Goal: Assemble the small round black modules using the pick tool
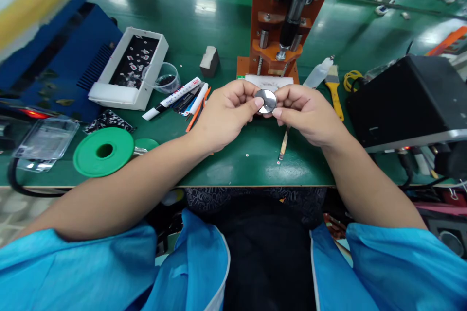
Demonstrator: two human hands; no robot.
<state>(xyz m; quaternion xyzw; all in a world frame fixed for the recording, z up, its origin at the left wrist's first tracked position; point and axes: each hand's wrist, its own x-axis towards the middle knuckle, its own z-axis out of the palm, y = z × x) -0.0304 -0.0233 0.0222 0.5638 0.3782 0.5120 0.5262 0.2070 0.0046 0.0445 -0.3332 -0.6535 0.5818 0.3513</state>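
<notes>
Our left hand [222,115] and right hand [313,112] pinched a round, shiny disc [269,101]. The smooth table [239,170] ended straight.

The round disc [270,100] is shining silver, with dark grey showing on its face. The worktop [237,171] is gleaming deep green. The upright machine [257,24] is showing orange, its rod [299,0] shining silver above black. The spool [85,153] is glowing bright green. White walls are edging the tray [155,56], its black inside displaying white and red flecks. The marker [178,94] is carrying dark and red print on white. The brush [334,93] is showing a yellow handle. The jacket [80,272] is showing bright blue with white piping; the patterned cloth [211,204] is bearing pale lettering on black.
</notes>
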